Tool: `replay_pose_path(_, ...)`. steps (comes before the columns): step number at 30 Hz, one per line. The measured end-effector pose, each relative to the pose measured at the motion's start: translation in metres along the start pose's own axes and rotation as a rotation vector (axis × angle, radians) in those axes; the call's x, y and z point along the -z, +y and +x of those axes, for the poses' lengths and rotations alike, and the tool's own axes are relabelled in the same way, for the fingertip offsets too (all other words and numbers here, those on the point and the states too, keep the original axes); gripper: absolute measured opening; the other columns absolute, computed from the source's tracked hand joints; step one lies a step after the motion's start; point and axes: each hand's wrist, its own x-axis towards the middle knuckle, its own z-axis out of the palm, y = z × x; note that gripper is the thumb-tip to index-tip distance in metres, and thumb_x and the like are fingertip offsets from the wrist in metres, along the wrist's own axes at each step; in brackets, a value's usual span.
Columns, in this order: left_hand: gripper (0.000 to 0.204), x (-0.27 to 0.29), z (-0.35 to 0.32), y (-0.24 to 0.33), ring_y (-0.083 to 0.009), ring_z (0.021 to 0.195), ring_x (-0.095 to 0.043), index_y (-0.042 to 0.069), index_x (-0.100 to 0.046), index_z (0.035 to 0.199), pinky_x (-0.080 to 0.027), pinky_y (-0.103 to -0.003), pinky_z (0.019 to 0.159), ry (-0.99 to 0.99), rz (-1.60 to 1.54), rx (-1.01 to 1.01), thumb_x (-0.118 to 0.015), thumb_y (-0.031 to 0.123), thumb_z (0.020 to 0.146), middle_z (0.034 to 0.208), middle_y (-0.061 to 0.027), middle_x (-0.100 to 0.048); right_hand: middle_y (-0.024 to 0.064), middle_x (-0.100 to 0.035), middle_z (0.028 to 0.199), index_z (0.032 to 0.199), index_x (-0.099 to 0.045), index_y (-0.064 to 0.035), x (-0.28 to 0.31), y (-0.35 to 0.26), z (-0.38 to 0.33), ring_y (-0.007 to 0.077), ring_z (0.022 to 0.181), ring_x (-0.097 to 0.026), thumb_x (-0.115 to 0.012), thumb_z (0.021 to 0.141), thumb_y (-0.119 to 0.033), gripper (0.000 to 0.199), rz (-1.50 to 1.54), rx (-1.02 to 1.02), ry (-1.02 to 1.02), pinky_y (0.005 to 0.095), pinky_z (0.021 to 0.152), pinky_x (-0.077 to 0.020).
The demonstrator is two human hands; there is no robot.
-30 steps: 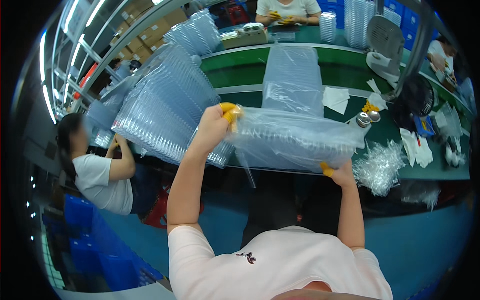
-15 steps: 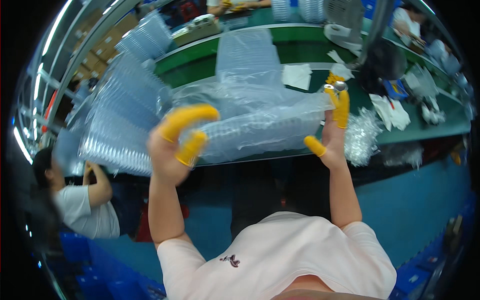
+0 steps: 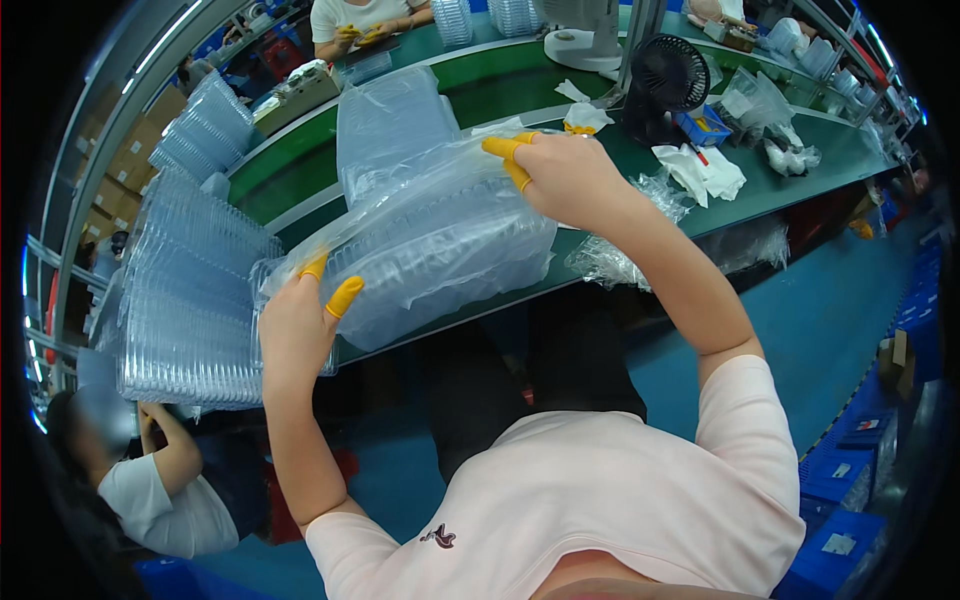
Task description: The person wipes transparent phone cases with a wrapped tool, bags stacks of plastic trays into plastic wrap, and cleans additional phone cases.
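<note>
A nested stack of clear plastic trays (image 3: 440,270) lies on its side in a clear plastic bag (image 3: 370,215) at the table's near edge. My right hand (image 3: 570,178), with yellow finger cots, pinches the bag's upper edge near the stack's right end. At the left end is my left hand (image 3: 297,315), also in yellow cots. Its index finger touches the film while the thumb stands apart; the other fingers are mostly hidden. A pile of flat clear bags (image 3: 392,120) lies just beyond the stack.
More nested clear trays (image 3: 195,290) stand at the left, beside a seated person (image 3: 170,490). On the right are a black fan (image 3: 668,85), a blue box (image 3: 703,125), white papers (image 3: 700,172) and crumpled film (image 3: 620,255). Another person (image 3: 365,25) works across the green table (image 3: 815,150).
My right hand has moved left across the stack and now pinches the bag's edge. My left hand has come down to the stack's left end. The view has shifted to the right.
</note>
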Motion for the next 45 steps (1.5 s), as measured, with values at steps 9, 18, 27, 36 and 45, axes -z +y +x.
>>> replay_pose_path(9, 0.026, -0.041, 0.010, -0.031, -0.0201, 0.068, -0.056, -0.003, -0.057, 0.085, -0.043, -0.029, 0.062, -0.178, -0.819, 0.176, -0.045, 0.019, 0.085, 0.078, -0.0120, -0.059, -0.0004, -0.051, 0.063, 0.108, -0.053, -0.0048, -0.023, 0.007, -0.010, 0.0050, 0.045, -0.042, -0.042, 0.085, -0.015, 0.027, 1.412, -0.533, -0.322, 0.0193, 0.036, -0.0275)
replay_pose_path(18, 0.046, -0.091, -0.026, -0.047, -0.0240, 0.097, -0.051, -0.008, -0.042, 0.114, -0.041, -0.034, 0.087, -0.378, -2.464, 0.450, -0.041, 0.030, 0.089, 0.111, -0.0157, -0.049, 0.0080, -0.046, 0.117, 0.124, -0.034, -0.0024, -0.096, -0.001, -0.049, 0.0151, 0.105, -0.045, -0.046, 0.086, -0.011, 0.041, 1.762, -0.133, 0.624, 0.0287, 0.089, -0.0348)
replay_pose_path(27, 0.051, -0.080, -0.063, -0.010, -0.0241, 0.097, -0.050, 0.002, -0.055, 0.101, -0.039, -0.034, 0.085, 0.316, -0.918, -0.020, -0.077, 0.012, 0.057, 0.101, -0.0107, -0.053, 0.0033, -0.045, 0.087, 0.119, -0.042, -0.0104, -0.052, 0.014, -0.072, 0.0150, 0.074, -0.042, -0.076, 0.062, -0.022, 0.067, 0.897, 0.143, 0.281, 0.0261, 0.070, -0.0379)
replay_pose_path(36, 0.026, -0.110, -0.074, 0.004, -0.0157, 0.066, -0.052, 0.003, -0.053, 0.068, -0.043, -0.026, 0.064, 0.682, -0.975, 0.050, -0.076, 0.001, 0.056, 0.068, -0.0031, -0.053, -0.0019, -0.051, 0.076, 0.129, -0.030, -0.0030, -0.157, -0.010, -0.095, 0.0051, 0.065, -0.047, -0.063, 0.075, -0.010, 0.064, 1.088, -0.114, 0.577, 0.0183, 0.059, -0.0385)
replay_pose_path(45, 0.076, -0.075, -0.069, -0.021, -0.0221, 0.113, -0.039, 0.004, -0.032, 0.125, -0.027, -0.034, 0.097, 0.415, -1.216, -0.045, -0.069, 0.039, 0.068, 0.121, -0.0102, -0.041, 0.0111, -0.023, 0.131, 0.134, -0.009, -0.0058, -0.130, 0.005, -0.113, 0.0226, 0.119, -0.028, -0.074, 0.062, -0.018, 0.098, 1.073, -0.202, 0.281, 0.0352, 0.096, -0.0249)
